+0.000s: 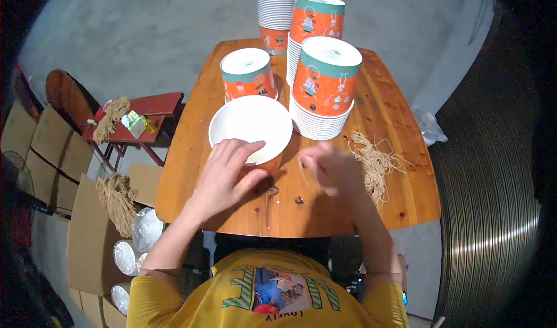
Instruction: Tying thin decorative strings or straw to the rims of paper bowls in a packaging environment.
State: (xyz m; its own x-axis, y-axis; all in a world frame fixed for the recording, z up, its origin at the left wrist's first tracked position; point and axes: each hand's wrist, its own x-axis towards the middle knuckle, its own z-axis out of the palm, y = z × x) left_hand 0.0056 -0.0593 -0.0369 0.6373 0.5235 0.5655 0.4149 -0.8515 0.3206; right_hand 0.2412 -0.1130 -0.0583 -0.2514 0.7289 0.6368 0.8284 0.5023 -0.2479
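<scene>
A round paper bucket (250, 125) lies tilted near the middle of the wooden table, its white open mouth toward me. My left hand (226, 168) rests over its near rim, fingers stretched and the thumb apart from them. Right of the bucket, my right hand (333, 168) is curled with thumb and fingers together; a faint thin strand seems to hang at its fingertips, blurred by motion. Beside that hand lies a loose bundle of beige strings (371, 165). Close behind stands a stack of orange and green paper buckets (328, 90), upside down.
Farther back are another upturned bucket (246, 75), a second stack (316, 20) and a tall stack with white rims (279, 6). A red bench (154, 104) with string stands left. Below it are a cardboard box (93, 235) and wrapped white round items (125, 257).
</scene>
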